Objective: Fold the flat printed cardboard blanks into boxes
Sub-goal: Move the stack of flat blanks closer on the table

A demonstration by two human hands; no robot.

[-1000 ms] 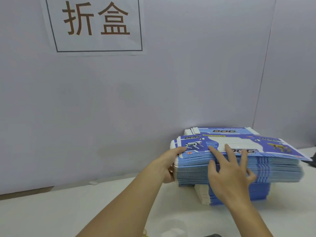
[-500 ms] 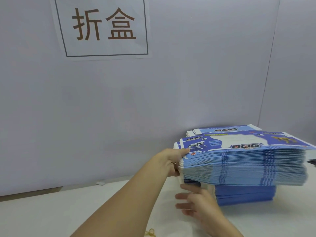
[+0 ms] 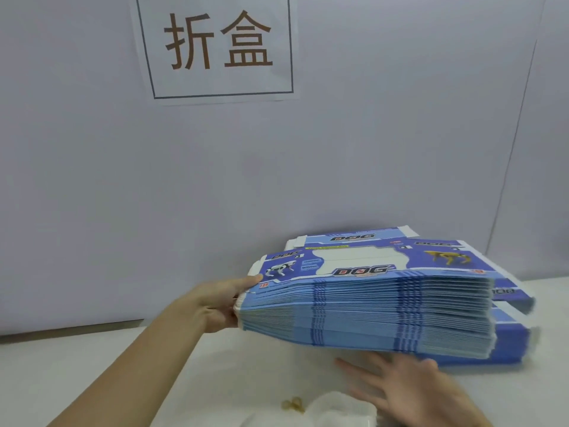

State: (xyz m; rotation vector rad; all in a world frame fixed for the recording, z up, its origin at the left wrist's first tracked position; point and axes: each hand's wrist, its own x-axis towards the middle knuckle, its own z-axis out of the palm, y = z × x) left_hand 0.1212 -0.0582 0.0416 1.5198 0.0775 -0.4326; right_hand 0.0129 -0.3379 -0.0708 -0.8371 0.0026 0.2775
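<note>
A thick bundle of flat blue cardboard blanks, printed with "DOG" and robot dogs, is lifted clear of the table at centre right. My left hand grips its left end, thumb on the top sheet and fingers underneath. My right hand lies below the bundle's front edge with fingers spread and straight; whether it touches the underside is unclear. More blanks stay stacked on the table behind and under the lifted bundle.
A white table runs up to a pale wall bearing a paper sign with two brown characters. A crumpled white wrapper and small yellowish rubber bands lie near the front edge.
My left hand has pulled the bundle of blanks up and toward me, off the lower stack. My right hand left the top sheet and moved under the bundle's front edge.
</note>
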